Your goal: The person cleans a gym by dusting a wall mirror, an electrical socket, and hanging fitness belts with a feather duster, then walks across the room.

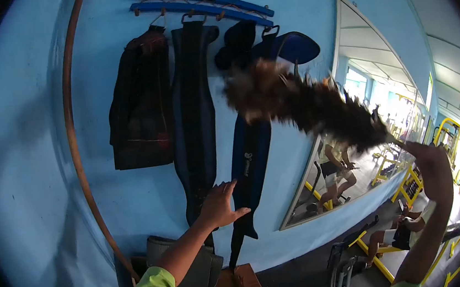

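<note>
My right hand (429,157) is closed round the thin handle of a feather duster (315,105), raised at the right. The duster's brown and black feathers point up and left, partly in front of a long dark blue weight belt (252,158) that hangs on the wall. My left hand (220,205) is held out with thumb and fingers apart and nothing in it. It is nearest to this belt and to another long dark belt (193,108) beside it; whether it touches either I cannot tell. A dark garment (141,108) hangs farther left.
A blue wooden rack (202,3) carries the hanging things. A brown pole (77,141) leans at the left, with rolled dark mats (190,274) and a brown box (252,285) below. A wall mirror (368,58) hangs at right; a seated person (410,228) and yellow gym machines are beyond.
</note>
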The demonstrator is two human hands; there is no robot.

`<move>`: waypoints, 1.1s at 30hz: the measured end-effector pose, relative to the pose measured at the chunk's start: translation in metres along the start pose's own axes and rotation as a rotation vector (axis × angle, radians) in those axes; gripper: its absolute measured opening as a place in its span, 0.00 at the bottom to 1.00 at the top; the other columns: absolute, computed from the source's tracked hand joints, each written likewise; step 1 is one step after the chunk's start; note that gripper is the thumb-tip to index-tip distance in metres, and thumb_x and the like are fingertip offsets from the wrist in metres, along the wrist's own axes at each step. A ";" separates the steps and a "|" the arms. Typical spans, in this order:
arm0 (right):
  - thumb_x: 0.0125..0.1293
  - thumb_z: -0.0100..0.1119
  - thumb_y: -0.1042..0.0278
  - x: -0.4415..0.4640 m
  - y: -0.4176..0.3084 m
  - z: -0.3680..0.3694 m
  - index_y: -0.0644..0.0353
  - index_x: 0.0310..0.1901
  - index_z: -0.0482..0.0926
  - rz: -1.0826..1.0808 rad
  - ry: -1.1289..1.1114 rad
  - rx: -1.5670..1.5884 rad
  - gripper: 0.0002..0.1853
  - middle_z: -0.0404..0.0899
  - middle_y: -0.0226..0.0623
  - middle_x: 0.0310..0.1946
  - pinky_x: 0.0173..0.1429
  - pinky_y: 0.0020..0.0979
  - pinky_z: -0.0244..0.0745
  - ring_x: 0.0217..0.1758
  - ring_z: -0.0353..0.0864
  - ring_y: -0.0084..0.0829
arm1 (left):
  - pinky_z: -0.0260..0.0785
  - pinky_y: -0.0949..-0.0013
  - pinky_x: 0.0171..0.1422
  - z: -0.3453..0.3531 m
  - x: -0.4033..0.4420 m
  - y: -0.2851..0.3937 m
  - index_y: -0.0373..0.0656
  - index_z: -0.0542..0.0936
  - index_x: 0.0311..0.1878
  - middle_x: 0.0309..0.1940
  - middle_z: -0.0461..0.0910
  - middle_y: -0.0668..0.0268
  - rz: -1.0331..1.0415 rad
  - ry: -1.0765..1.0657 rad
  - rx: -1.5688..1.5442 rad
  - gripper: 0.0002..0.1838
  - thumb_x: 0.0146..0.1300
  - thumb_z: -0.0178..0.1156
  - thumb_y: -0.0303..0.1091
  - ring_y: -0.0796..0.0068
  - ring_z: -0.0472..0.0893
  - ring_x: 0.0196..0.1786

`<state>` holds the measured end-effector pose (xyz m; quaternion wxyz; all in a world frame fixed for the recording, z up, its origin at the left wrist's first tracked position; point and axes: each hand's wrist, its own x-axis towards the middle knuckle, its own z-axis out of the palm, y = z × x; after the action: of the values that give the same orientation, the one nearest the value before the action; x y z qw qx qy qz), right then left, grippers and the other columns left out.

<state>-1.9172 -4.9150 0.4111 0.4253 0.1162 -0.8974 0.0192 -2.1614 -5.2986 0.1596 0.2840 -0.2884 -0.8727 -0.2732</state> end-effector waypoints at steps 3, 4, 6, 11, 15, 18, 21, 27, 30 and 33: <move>0.58 0.46 0.82 -0.016 -0.025 0.009 0.64 0.40 0.79 -0.050 0.138 0.049 0.12 0.80 0.48 0.43 0.50 0.33 0.73 0.42 0.82 0.36 | 0.60 0.56 0.67 0.012 -0.003 -0.007 0.33 0.59 0.66 0.60 0.66 0.44 -0.059 -0.014 -0.085 0.49 0.50 0.65 0.60 0.49 0.68 0.63; 0.57 0.48 0.82 -0.022 -0.030 0.020 0.63 0.39 0.80 -0.076 0.125 -0.094 0.12 0.81 0.48 0.41 0.46 0.34 0.73 0.38 0.81 0.36 | 0.60 0.56 0.67 0.017 -0.004 -0.007 0.33 0.57 0.66 0.61 0.65 0.43 -0.108 -0.023 -0.138 0.51 0.49 0.65 0.60 0.49 0.67 0.63; 0.54 0.51 0.79 -0.034 -0.033 0.024 0.59 0.44 0.81 -0.142 -0.015 -0.161 0.16 0.81 0.46 0.32 0.36 0.33 0.69 0.26 0.76 0.39 | 0.59 0.56 0.68 0.022 -0.008 -0.006 0.33 0.56 0.67 0.61 0.65 0.43 -0.199 -0.039 -0.237 0.52 0.49 0.65 0.60 0.49 0.67 0.64; 0.49 0.53 0.80 -0.041 -0.041 0.057 0.53 0.48 0.80 0.046 -0.118 -0.061 0.23 0.72 0.41 0.23 0.31 0.36 0.68 0.25 0.74 0.39 | 0.58 0.56 0.69 0.038 -0.016 -0.024 0.33 0.52 0.69 0.63 0.62 0.42 -0.306 -0.157 -0.240 0.56 0.46 0.66 0.61 0.49 0.65 0.65; 0.48 0.55 0.80 -0.055 -0.037 0.088 0.43 0.52 0.78 -0.016 -0.421 -0.239 0.28 0.73 0.35 0.23 0.32 0.37 0.71 0.26 0.76 0.40 | 0.55 0.56 0.70 0.031 -0.015 -0.012 0.33 0.49 0.69 0.66 0.56 0.42 -0.170 -0.227 -0.279 0.58 0.46 0.67 0.60 0.47 0.60 0.68; 0.43 0.58 0.78 -0.070 -0.049 0.095 0.50 0.49 0.80 -0.077 -0.481 -0.261 0.26 0.76 0.35 0.24 0.30 0.34 0.71 0.25 0.77 0.37 | 0.51 0.55 0.72 0.025 -0.027 -0.014 0.33 0.45 0.70 0.68 0.51 0.42 -0.156 -0.252 -0.288 0.59 0.46 0.67 0.59 0.47 0.55 0.70; 0.50 0.56 0.73 -0.092 -0.035 0.116 0.41 0.52 0.77 0.210 -0.352 -0.086 0.25 0.75 0.36 0.25 0.35 0.40 0.75 0.29 0.79 0.41 | 0.43 0.57 0.75 0.019 -0.039 -0.008 0.31 0.38 0.70 0.70 0.45 0.40 -0.326 -0.348 -0.223 0.63 0.47 0.67 0.60 0.46 0.48 0.73; 0.47 0.55 0.73 -0.136 -0.046 0.160 0.41 0.54 0.76 0.059 -0.689 -0.274 0.28 0.75 0.38 0.27 0.37 0.42 0.75 0.31 0.79 0.41 | 0.39 0.58 0.75 0.012 -0.056 -0.011 0.32 0.34 0.70 0.71 0.41 0.42 -0.398 -0.272 -0.472 0.66 0.46 0.67 0.62 0.49 0.45 0.74; 0.47 0.56 0.72 -0.167 -0.032 0.188 0.39 0.55 0.76 0.204 -0.477 0.019 0.29 0.75 0.38 0.28 0.35 0.41 0.74 0.31 0.79 0.40 | 0.39 0.60 0.75 0.016 -0.061 -0.021 0.33 0.34 0.71 0.72 0.41 0.44 -0.285 -0.231 -0.522 0.66 0.46 0.68 0.61 0.51 0.43 0.74; 0.47 0.56 0.72 -0.200 -0.034 0.215 0.38 0.57 0.75 0.209 -0.386 0.149 0.31 0.76 0.37 0.29 0.34 0.40 0.73 0.30 0.78 0.40 | 0.45 0.57 0.74 0.008 -0.065 -0.005 0.27 0.39 0.69 0.69 0.49 0.41 -0.403 -0.205 -0.589 0.65 0.45 0.69 0.59 0.46 0.51 0.71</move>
<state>-1.9504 -4.9383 0.1184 0.2317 0.0552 -0.9654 0.1066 -2.1234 -5.3193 0.1099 0.0403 -0.2059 -0.8200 -0.5326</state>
